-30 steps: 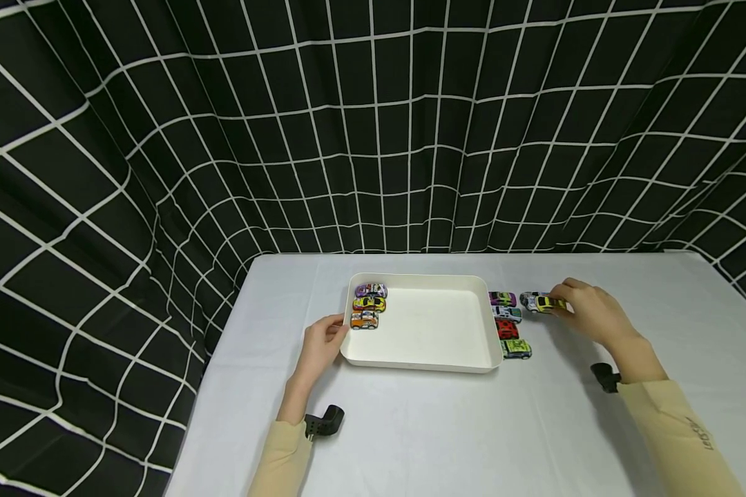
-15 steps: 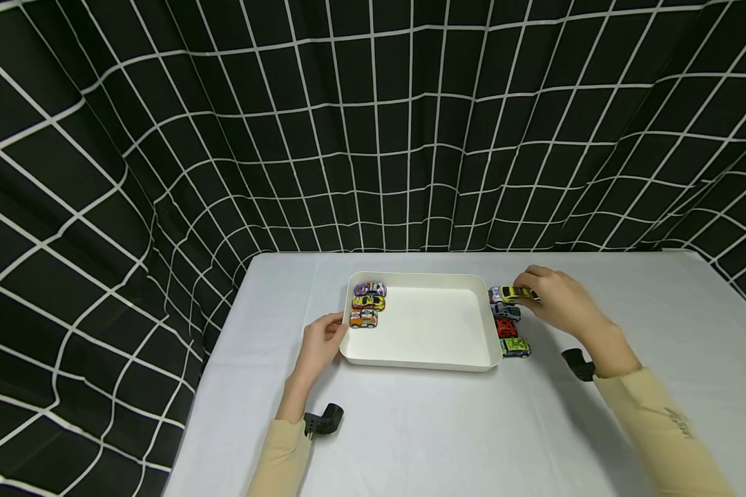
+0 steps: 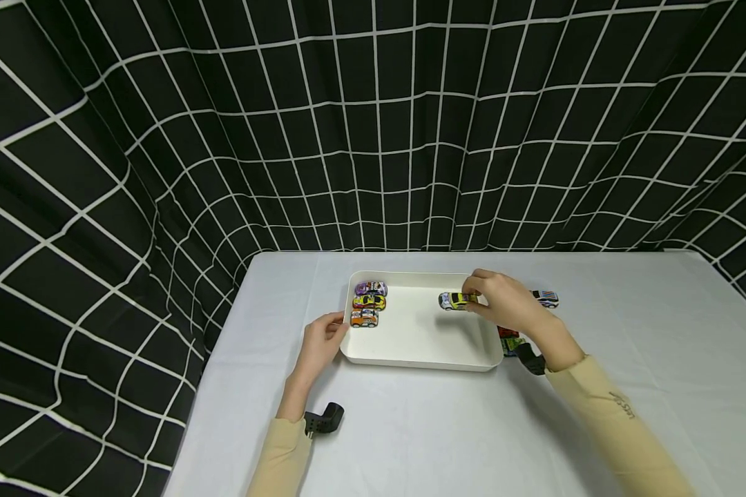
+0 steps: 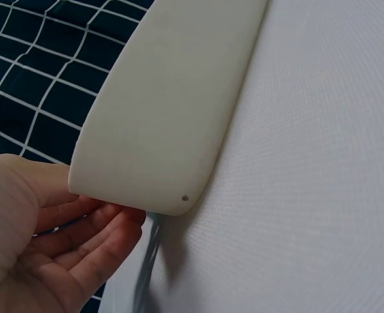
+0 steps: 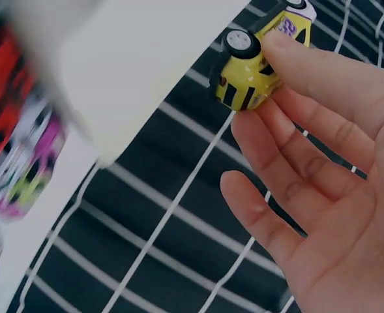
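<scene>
My right hand (image 3: pixel 503 300) pinches a yellow and black toy car (image 5: pixel 240 81) between thumb and fingers, over the right half of a white tray (image 3: pixel 423 363). In the right wrist view the car's rear and one wheel show, and the little finger stands away from it. My left hand (image 3: pixel 322 343) holds the tray's left side. In the left wrist view its thumb passes behind the rim and its fingers lie against the outer end wall. Along the tray's left side a purple toy car (image 3: pixel 371 288), a yellow-red one (image 3: pixel 369 302) and an orange one (image 3: pixel 365 318) stand in a column.
Beyond the tray's right side, a white-striped toy car (image 3: pixel 545 299) shows behind the right hand. A red car (image 3: pixel 507 333) and a green car (image 3: pixel 511 346) are partly covered by the right arm. A black gridded curtain (image 3: pixel 398 124) rises behind the white-covered table (image 3: pixel 410 435).
My right hand has carried the yellow toy car leftward, from right of the toy car row to above the tray. The left hand has stayed at the tray's left side.
</scene>
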### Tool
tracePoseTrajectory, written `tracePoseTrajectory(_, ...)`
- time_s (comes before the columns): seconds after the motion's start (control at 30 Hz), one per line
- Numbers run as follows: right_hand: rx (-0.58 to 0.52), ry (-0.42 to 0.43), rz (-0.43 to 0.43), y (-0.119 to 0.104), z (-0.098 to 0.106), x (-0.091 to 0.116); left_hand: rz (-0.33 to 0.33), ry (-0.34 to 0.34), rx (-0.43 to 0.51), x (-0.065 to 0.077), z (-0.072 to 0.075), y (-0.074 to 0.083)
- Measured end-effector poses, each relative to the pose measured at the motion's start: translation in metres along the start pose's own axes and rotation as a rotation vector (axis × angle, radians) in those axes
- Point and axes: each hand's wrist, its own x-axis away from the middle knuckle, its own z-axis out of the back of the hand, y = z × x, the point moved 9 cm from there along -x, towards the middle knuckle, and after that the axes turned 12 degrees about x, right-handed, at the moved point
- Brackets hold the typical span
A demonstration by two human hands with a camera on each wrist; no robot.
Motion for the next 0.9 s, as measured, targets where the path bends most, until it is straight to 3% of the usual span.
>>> tracePoseTrajectory(0.3, -0.068, -0.043, 0.088, -0.035, -0.022, -0.027, -0.023, -0.003, -0.002, -0.001, 0.000, 0.001)
tracePoseTrajectory(0.53, -0.079, -0.121, 0.105, -0.052, -0.043, -0.043, -0.010, -0.002, -0.020, -0.002, 0.000, 0.000)
tracePoseTrajectory(0.9, -0.075, -0.203, 0.194, -0.088, -0.058, -0.062, -0.005, -0.005, -0.011, -0.003, 0.000, -0.002)
